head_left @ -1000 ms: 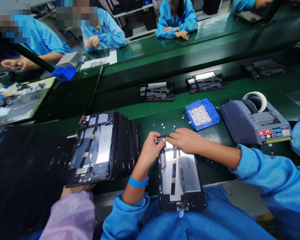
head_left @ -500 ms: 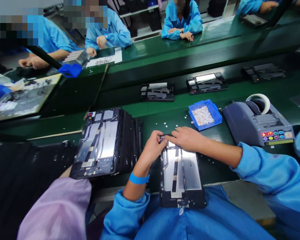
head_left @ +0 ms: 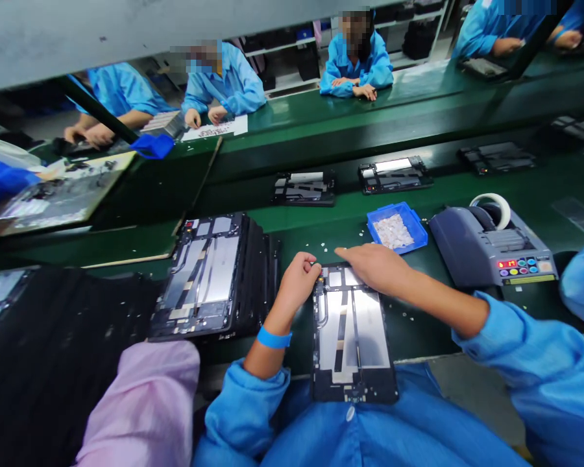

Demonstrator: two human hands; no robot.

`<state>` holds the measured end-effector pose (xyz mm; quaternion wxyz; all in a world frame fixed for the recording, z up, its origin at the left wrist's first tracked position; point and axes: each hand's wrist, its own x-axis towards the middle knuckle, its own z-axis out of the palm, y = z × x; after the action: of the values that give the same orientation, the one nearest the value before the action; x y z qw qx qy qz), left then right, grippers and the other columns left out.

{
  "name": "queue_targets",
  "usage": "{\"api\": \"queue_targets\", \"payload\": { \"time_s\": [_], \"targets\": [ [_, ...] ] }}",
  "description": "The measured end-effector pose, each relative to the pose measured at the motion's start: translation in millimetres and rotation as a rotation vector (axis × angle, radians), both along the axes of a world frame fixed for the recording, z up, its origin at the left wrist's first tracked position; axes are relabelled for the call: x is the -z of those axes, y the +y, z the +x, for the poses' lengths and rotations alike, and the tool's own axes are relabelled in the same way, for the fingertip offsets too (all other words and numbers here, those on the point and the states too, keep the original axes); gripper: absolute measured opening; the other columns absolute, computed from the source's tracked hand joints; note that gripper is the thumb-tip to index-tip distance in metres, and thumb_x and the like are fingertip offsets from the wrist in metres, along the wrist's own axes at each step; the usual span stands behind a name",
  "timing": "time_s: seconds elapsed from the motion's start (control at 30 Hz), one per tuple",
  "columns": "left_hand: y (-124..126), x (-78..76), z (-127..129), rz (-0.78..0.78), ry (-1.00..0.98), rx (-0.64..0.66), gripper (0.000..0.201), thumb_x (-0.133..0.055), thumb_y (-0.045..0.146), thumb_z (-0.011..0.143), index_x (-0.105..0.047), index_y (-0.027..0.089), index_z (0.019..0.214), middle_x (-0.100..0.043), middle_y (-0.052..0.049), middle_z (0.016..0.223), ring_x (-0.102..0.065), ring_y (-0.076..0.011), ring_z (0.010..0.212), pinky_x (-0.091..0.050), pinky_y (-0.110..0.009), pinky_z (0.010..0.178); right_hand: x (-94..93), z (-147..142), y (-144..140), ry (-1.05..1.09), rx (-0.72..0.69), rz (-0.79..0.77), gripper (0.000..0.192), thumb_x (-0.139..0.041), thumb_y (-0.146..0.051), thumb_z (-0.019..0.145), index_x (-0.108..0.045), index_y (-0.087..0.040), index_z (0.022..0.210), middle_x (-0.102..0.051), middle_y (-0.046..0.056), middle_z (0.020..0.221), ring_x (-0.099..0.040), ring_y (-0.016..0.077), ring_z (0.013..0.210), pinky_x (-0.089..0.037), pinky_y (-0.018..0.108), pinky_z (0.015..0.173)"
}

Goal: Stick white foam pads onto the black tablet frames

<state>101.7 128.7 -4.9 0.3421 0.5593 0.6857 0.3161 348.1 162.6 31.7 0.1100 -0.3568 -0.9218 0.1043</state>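
Note:
An opened tablet (head_left: 340, 383), its inner metal plates and dark flat cables showing, rests against the table edge and my lap. At its upper left corner, my left hand (head_left: 298, 285) has curled fingers, with the thumb on the corner beside a small red part. My right hand (head_left: 382, 269) extends over the upper right corner, index finger stretched out past the top edge and the other fingers hidden below. I see nothing held in it. A blue tray (head_left: 418, 241) of small pale pieces sits just beyond my right hand.
To the left stands a stack of similar opened tablets (head_left: 202, 272), with a co-worker's pink sleeve (head_left: 150, 389) in front. A tape dispenser (head_left: 472, 253) stands to the right. More opened tablets (head_left: 304, 188) lie farther back. Pale scraps dot the green table (head_left: 292, 227). Co-workers sit opposite.
My right hand has pulled back to the right from the tablet's upper left corner, away from my left thumb. My left hand stays at that corner. The view has shifted slightly.

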Motion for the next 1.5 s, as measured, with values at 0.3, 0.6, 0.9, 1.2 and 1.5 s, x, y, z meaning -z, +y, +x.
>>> {"api": "queue_targets", "payload": {
  "time_s": [0.3, 0.6, 0.9, 1.2, 1.5],
  "targets": [
    [-124, 26.3, 24, 0.017, -0.214, -0.034, 0.066, -0.060, 0.031, 0.091, -0.047, 0.022, 0.155, -0.042, -0.012, 0.164, -0.033, -0.0300, 0.155, -0.023, -0.045, 0.130, 47.4, 50, -141, 0.342, 0.386, -0.593, 0.052, -0.050, -0.047, 0.101, -0.055, -0.025, 0.149, -0.066, 0.013, 0.127, -0.064, 0.0299, 0.118, -0.054, 0.047, 0.104],
    [-128, 21.1, 33, 0.039, -0.519, -0.174, 0.076, -0.056, 0.037, 0.094, -0.031, 0.025, 0.165, -0.027, -0.003, 0.172, -0.018, -0.0257, 0.161, -0.010, -0.041, 0.133, 59.6, 24, -152, 0.821, 0.515, -0.801, 0.065, -0.055, -0.054, 0.096, -0.043, -0.031, 0.156, -0.062, 0.013, 0.144, -0.062, 0.0325, 0.132, -0.056, 0.049, 0.105],
    [-150, -49.8, -12, 0.750, -0.452, -0.674, 0.062, -0.031, 0.058, 0.103, -0.049, 0.027, 0.154, -0.051, -0.007, 0.159, -0.046, -0.0319, 0.148, -0.037, -0.048, 0.125, -67.2, -92, -62, 1.101, 0.232, -1.165, 0.065, -0.065, -0.043, 0.086, -0.050, -0.020, 0.145, -0.073, 0.015, 0.125, -0.071, 0.0311, 0.111, -0.062, 0.043, 0.087],
    [-138, -30.3, -126, 0.787, -0.081, -1.072, 0.065, -0.023, 0.058, 0.106, -0.033, 0.022, 0.159, -0.035, -0.017, 0.167, -0.035, -0.0264, 0.155, -0.030, -0.045, 0.127, -73.0, -260, -27, 1.189, 0.210, -1.205, 0.039, -0.061, -0.025, 0.088, -0.049, -0.018, 0.124, -0.073, 0.010, 0.116, -0.072, 0.0203, 0.099, -0.061, 0.035, 0.084],
    [-114, -9.1, -144, 0.906, -0.278, -1.096, 0.067, -0.037, 0.075, 0.098, -0.060, 0.017, 0.125, -0.068, -0.014, 0.121, -0.066, -0.0245, 0.110, -0.051, -0.040, 0.101, -57.4, -244, -32, 0.668, 0.054, -0.956, 0.036, -0.075, -0.033, 0.081, -0.057, -0.021, 0.109, -0.069, 0.005, 0.093, -0.067, 0.0190, 0.069, -0.057, 0.028, 0.049]
  ]
}}
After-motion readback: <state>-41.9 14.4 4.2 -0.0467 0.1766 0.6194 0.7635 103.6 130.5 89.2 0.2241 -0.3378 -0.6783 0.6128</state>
